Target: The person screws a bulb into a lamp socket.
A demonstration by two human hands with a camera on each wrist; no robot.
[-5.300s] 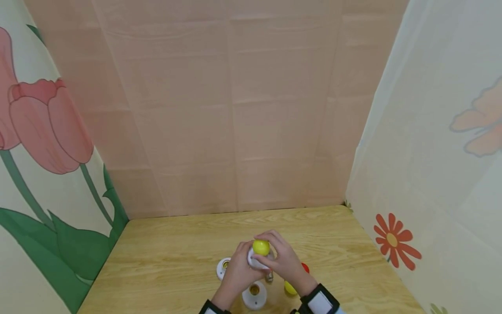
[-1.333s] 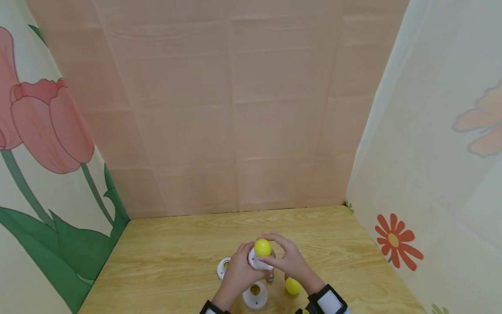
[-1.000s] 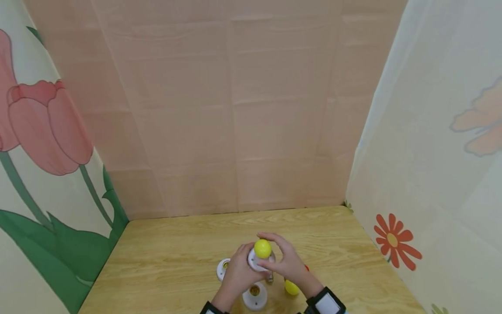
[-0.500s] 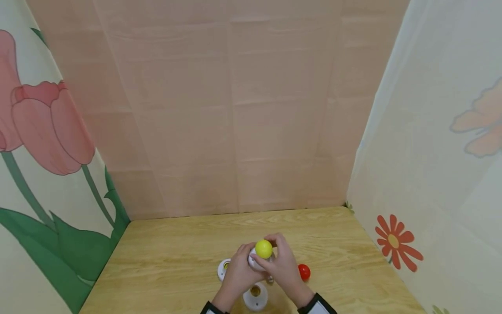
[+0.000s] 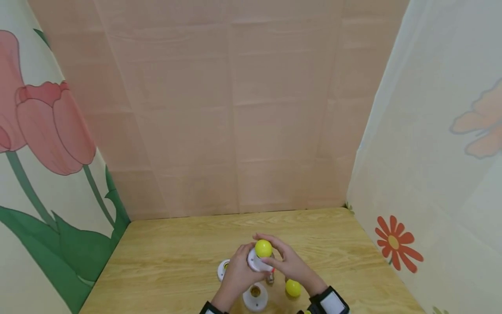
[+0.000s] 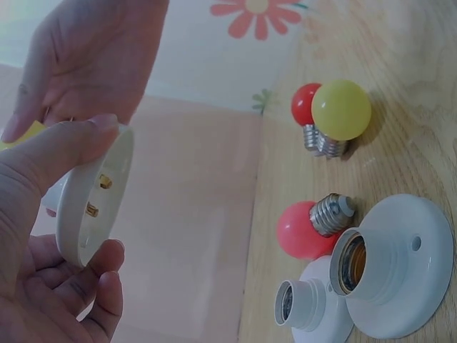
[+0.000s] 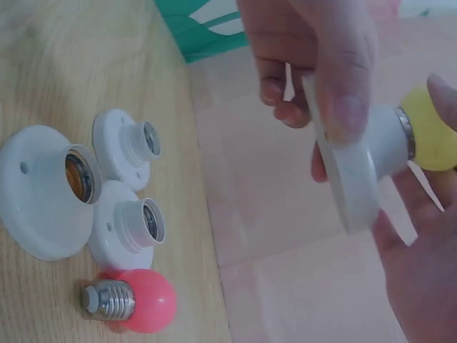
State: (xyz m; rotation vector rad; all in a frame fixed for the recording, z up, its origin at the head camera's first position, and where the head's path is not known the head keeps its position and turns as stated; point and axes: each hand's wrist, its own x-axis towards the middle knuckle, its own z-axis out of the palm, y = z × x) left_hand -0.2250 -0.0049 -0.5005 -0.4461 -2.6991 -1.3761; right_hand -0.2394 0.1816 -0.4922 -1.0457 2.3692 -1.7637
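Observation:
Above the table, my left hand (image 5: pixel 238 270) grips a round white lamp holder (image 5: pixel 254 261) by its base, thumb on one side and fingers on the other. A yellow light bulb (image 5: pixel 263 248) sits in the holder's neck. My right hand (image 5: pixel 292 264) has its thumb and fingers round that bulb. In the right wrist view a thin band of metal thread shows between the yellow bulb (image 7: pixel 426 136) and the holder's neck (image 7: pixel 387 139). Brass contacts (image 6: pixel 98 191) show on the underside of the holder in the left wrist view.
Three more white lamp holders (image 7: pixel 44 232) stand on the wooden table (image 5: pixel 172 261) below my hands. A pinkish-red bulb (image 7: pixel 151 300) lies beside them. Farther right lie a yellow bulb (image 6: pixel 341 109) and a red bulb (image 6: pixel 304 102), close together. Patterned and plain sheets wall the table.
My right hand has turned back and forth round the yellow bulb; its wrist has now swung right, uncovering the loose yellow bulb and covering the red one. The left hand stays put with the lamp holder.

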